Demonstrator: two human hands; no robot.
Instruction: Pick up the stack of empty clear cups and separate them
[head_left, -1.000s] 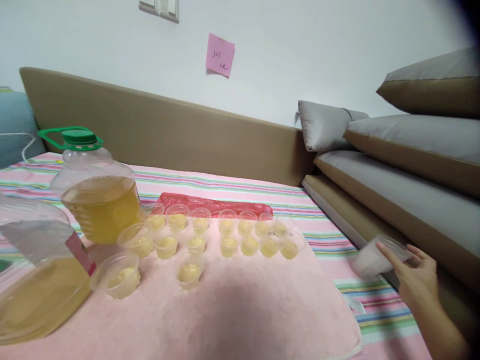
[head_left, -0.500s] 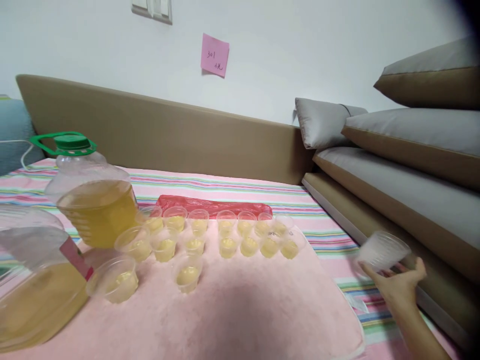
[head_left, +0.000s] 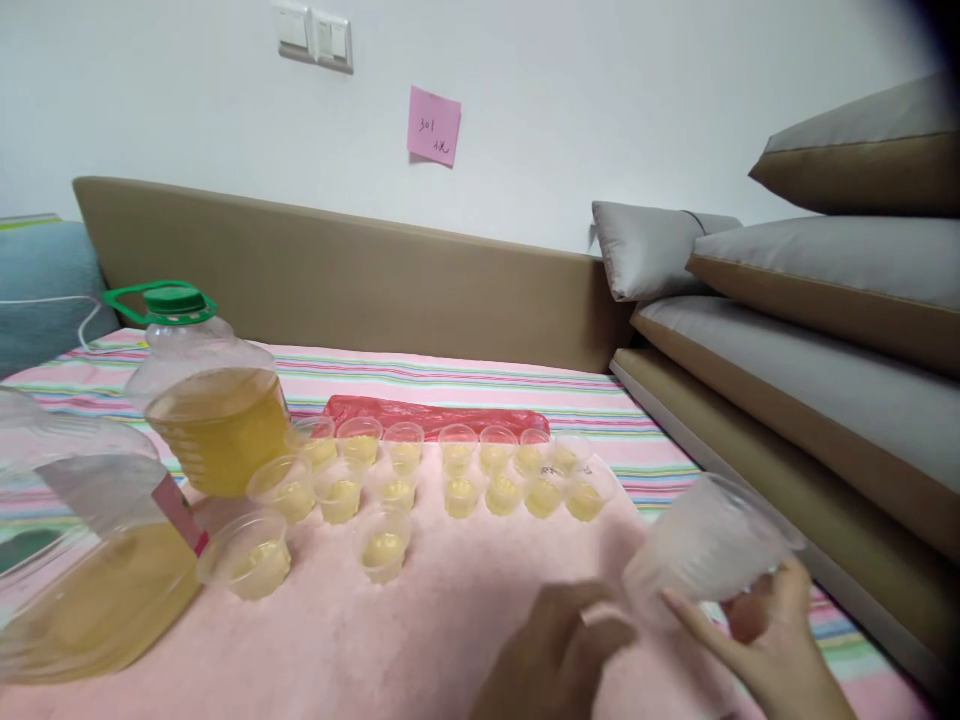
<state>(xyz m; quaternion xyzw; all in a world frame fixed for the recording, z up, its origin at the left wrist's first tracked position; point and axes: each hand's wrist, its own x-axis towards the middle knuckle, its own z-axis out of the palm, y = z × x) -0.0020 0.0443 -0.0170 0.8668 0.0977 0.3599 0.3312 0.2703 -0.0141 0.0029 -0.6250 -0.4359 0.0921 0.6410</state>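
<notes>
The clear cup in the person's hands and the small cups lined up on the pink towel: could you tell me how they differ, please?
The held cup looks empty; the towel cups each hold yellow liquid. The held cup is tilted on its side between the right hand and left hand; the towel cups stand upright in rows. The held cup looks larger, though it is nearer the camera. Both are clear plastic.

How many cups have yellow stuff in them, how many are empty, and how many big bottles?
Small clear plastic cups with yellow liquid: 16
Empty clear plastic cup, held up: 1
Big clear plastic bottles of yellow liquid: 2
Total: 19
</notes>
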